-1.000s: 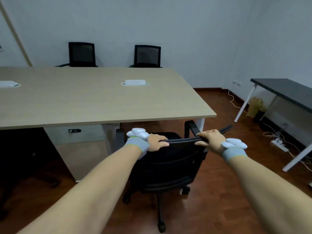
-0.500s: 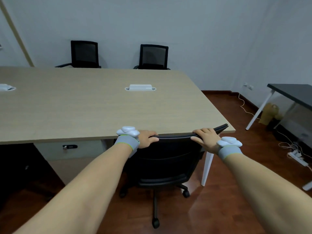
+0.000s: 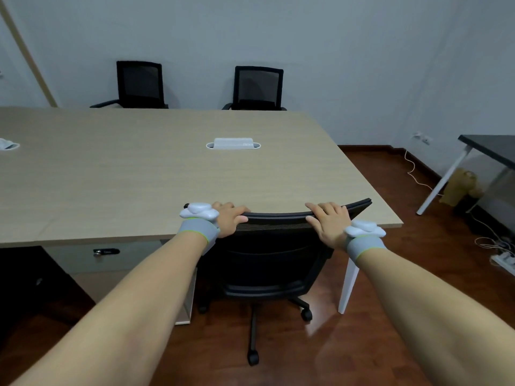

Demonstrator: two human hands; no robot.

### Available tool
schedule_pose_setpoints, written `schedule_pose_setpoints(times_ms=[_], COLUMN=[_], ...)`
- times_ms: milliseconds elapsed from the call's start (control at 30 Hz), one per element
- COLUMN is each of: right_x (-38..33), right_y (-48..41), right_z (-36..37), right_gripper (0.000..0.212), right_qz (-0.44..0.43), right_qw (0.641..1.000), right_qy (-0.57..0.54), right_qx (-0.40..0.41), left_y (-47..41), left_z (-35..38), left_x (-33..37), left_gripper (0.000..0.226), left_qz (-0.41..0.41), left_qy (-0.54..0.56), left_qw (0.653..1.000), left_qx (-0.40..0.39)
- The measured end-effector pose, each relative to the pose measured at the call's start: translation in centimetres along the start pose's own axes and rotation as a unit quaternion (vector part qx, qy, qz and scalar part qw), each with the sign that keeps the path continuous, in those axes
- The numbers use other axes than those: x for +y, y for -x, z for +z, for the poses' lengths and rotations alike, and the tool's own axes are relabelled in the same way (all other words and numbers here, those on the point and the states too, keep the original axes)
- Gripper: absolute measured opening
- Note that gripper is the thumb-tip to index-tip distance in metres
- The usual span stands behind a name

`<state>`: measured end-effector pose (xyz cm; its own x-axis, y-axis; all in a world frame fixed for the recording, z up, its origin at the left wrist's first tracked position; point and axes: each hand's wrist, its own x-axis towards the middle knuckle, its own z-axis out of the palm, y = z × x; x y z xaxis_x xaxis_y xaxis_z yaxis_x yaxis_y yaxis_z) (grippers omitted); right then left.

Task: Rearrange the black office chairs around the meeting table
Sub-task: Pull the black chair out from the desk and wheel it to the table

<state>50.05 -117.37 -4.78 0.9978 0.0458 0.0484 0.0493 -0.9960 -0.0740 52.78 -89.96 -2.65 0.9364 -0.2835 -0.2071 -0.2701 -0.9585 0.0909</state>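
A black office chair (image 3: 273,257) on castors stands right in front of me, its seat pushed under the near edge of the light wood meeting table (image 3: 139,174). My left hand (image 3: 228,218) grips the left end of its top rail. My right hand (image 3: 327,221) grips the rail toward the right end. Two more black chairs stand at the table's far side, one at the back left (image 3: 139,84) and one at the back middle (image 3: 257,89), both facing me.
A white cable box (image 3: 233,143) sits in the tabletop. A drawer unit (image 3: 106,257) stands under the table to the left. A dark side table (image 3: 490,151) with white legs, a power strip (image 3: 504,260) and loose cables occupy the right. Wood floor lies behind the chair.
Both hands have pushed the chair forward, so its seat has gone under the table edge. The view has come closer to the table.
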Motion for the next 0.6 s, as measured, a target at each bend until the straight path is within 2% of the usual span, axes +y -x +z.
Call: schedule_pose_setpoints(times_ms=[100,233,367,600], right_x=[0.2,-0.2,1.5,11.7], right_y=[0.0,0.0,1.5,5.1], right_z=[-0.5,-2.5,-4.8,-9.1], right_gripper=[0.050,0.053,0.050,0.054], right_qz=[-0.001,0.006,0.035,0.137], right_qw=[1.000,0.996,0.996,0.987], right_qy=[0.008,-0.016,-0.034,-0.025], right_qx=[-0.019,-0.086,-0.074,-0.085], left_y=[0.0,0.4,0.4,-2.2], left_z=[-0.2,-0.9,-3.5,-7.2], left_x=[0.1,0.8,3.3,14.2], left_gripper=[0.041,0.041,0.041,0.032], left_qz=[0.001,-0.014,-0.020,0.083], left_qy=[0.001,0.023,0.078,0.078], left_qw=[1.000,0.999,0.995,0.991], left_qx=[-0.002,-0.033,-0.058,-0.066])
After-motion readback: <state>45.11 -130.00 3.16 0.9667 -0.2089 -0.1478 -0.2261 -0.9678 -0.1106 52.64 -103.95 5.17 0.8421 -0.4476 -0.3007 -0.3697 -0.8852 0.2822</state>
